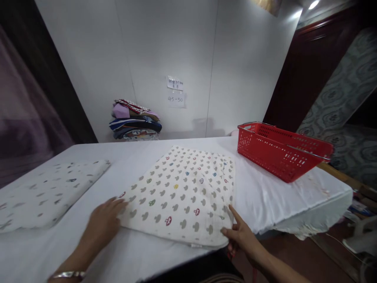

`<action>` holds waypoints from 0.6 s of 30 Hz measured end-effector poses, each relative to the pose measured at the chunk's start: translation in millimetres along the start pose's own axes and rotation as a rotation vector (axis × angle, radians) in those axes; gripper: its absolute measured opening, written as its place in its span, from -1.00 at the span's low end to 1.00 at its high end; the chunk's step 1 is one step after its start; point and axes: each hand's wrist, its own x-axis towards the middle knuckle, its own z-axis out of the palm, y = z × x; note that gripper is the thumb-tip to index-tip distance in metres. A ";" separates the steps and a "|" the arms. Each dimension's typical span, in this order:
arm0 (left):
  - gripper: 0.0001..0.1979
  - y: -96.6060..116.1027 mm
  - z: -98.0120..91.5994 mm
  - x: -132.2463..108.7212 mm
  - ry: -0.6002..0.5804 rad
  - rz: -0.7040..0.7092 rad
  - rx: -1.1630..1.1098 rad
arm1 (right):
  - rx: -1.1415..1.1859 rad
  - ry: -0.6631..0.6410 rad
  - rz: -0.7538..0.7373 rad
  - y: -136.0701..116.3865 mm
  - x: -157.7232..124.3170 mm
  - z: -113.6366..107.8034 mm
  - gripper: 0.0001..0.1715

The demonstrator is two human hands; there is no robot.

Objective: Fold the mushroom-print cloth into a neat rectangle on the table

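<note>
A cream mushroom-print cloth (182,196) lies spread on the white-covered table in front of me, with a few soft wrinkles toward its right side. At its near left corner, my left hand (104,222) has its fingers closed on the edge. My right hand (241,234) is at the near right corner, thumb on top of the cloth and index finger along the right edge; its other fingers curl below the rim, partly hidden. A second pale printed cloth (50,192) lies flat on the left, apart from my left hand.
A red plastic basket (268,151) with metal handles stands at the table's right end. Several folded fabrics (135,122) are stacked behind the far edge, against the grey wall panel. Two paper labels (176,98) hang there. The white table cover (259,196) drapes over the right side.
</note>
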 end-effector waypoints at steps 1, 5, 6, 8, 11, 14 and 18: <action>-0.63 29.6 -3.2 -2.2 0.002 0.050 -0.070 | -0.009 0.002 -0.003 -1.5 0.5 -1.7 0.26; -0.68 165.8 -18.4 -12.5 -0.205 0.405 -0.399 | -0.078 0.010 0.005 -9.9 -0.4 -5.0 0.24; -0.63 192.9 -19.2 -14.2 -0.266 0.496 -0.452 | -0.101 0.001 0.008 -12.0 -0.9 -6.2 0.23; -0.59 228.6 -16.1 -14.3 -0.328 0.580 -0.481 | -0.170 -0.060 0.031 -16.7 0.1 -12.2 0.19; -0.67 241.3 -7.2 -5.6 -0.382 0.639 -0.467 | -0.340 -0.159 0.059 -29.7 15.1 -31.8 0.08; -0.69 230.8 -4.5 7.6 -0.420 0.689 -0.546 | -0.424 -0.006 -0.031 -54.1 53.5 -56.6 -0.23; -0.74 212.7 -4.5 21.3 -0.386 0.579 -0.557 | -0.186 0.288 -0.056 -93.3 129.7 -77.0 -0.57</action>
